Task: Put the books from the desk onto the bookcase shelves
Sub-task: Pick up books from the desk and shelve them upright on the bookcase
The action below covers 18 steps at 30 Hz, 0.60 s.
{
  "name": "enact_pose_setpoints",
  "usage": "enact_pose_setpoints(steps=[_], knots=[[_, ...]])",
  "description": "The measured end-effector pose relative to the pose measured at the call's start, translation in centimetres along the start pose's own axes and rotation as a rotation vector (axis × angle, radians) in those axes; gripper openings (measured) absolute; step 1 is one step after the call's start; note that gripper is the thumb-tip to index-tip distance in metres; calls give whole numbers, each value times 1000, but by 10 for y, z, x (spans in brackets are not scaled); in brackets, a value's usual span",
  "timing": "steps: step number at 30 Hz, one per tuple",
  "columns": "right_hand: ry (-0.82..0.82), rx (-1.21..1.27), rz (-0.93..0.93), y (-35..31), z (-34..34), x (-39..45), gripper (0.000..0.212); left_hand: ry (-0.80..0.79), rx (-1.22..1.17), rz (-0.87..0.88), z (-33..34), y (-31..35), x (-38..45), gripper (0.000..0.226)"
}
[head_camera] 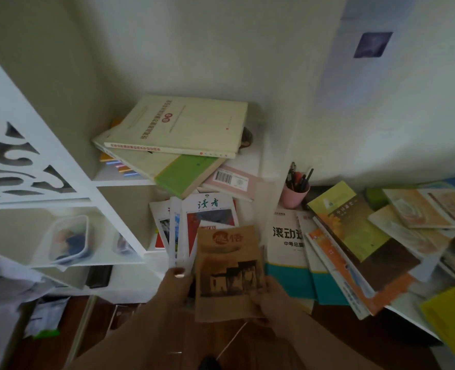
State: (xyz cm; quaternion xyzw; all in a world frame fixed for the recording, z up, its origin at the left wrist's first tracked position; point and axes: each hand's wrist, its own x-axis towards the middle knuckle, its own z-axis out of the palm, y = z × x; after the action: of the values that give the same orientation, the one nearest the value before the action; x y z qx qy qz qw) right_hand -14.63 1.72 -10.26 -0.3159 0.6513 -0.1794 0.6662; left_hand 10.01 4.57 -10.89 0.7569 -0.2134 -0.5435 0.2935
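I hold a brown magazine (227,271) with a red title in front of the white bookcase (114,182). My right hand (267,297) grips its lower right edge. My left hand (177,283) holds the left side of the stack, thumb on several thin white magazines (191,225) fanned out behind the brown one. A pile of larger books, topped by a pale yellow one (189,126), lies flat on an upper shelf. On the desk (405,313) at right lie several books, among them a white and teal workbook (287,252) and a yellow-green and brown one (354,225).
A pink cup of pens (294,193) stands at the desk's back left corner. A clear plastic box (68,239) sits on a lower bookcase shelf at left. The carved white side panel (15,161) of the bookcase is at far left. Dark wooden floor below.
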Motion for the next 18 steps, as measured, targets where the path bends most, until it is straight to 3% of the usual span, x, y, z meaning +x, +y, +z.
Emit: enact_pose_setpoints(steps=[3,5,11,15,18], knots=[[23,-33,12,8,-18,-10,4,-357,36,10,2,-6,-28,43],[-14,16,68,12,-28,-14,6,-469,-22,-1,2,-8,-37,50],[-207,120,76,17,-43,-39,44,-345,-83,130,19,-13,-76,46],[-303,65,77,11,-63,-56,41,-399,-119,128,22,-8,-102,55],[-338,-86,-92,7,-69,-69,40,-446,-134,115,27,-11,-112,60]])
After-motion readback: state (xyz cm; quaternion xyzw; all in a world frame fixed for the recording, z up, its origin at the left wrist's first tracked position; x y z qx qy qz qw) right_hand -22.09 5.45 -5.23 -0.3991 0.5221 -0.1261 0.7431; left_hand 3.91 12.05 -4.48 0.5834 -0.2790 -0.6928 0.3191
